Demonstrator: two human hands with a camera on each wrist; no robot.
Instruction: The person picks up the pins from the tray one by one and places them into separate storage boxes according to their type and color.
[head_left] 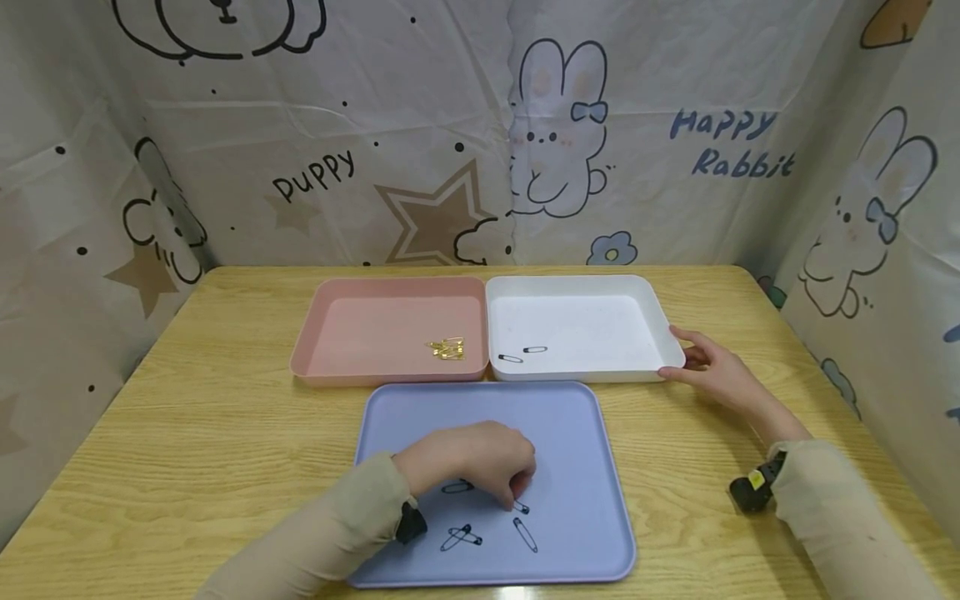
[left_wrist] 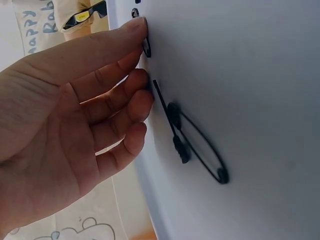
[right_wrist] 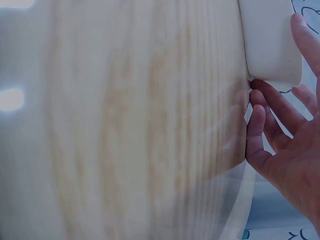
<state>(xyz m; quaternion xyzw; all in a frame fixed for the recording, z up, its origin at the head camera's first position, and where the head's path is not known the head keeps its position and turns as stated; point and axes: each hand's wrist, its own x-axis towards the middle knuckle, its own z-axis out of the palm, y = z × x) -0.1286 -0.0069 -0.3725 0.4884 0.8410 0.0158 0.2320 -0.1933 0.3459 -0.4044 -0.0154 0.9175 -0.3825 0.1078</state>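
Observation:
My left hand (head_left: 480,458) reaches over the blue tray (head_left: 573,450), thumb and fingertips pinching a black safety pin (head_left: 522,507) low on its surface. Nearer the front lie a single safety pin (head_left: 526,536) and two crossed safety pins (head_left: 456,541). Another safety pin (head_left: 457,487) shows partly under the left wrist. In the left wrist view, overlapping pins (left_wrist: 205,150) lie beside the curled lower fingers. My right hand (head_left: 716,379) holds the front right corner of the white tray (head_left: 592,321), thumb along the front wall and index finger on the side.
Two black safety pins (head_left: 522,354) lie in the white tray's front left corner. Left of it stands a pink tray (head_left: 367,325) with a small heap of gold safety pins (head_left: 448,348). Both touch or nearly touch the blue tray's back edge. Printed cloth (head_left: 420,125) surrounds the wooden table (head_left: 210,450).

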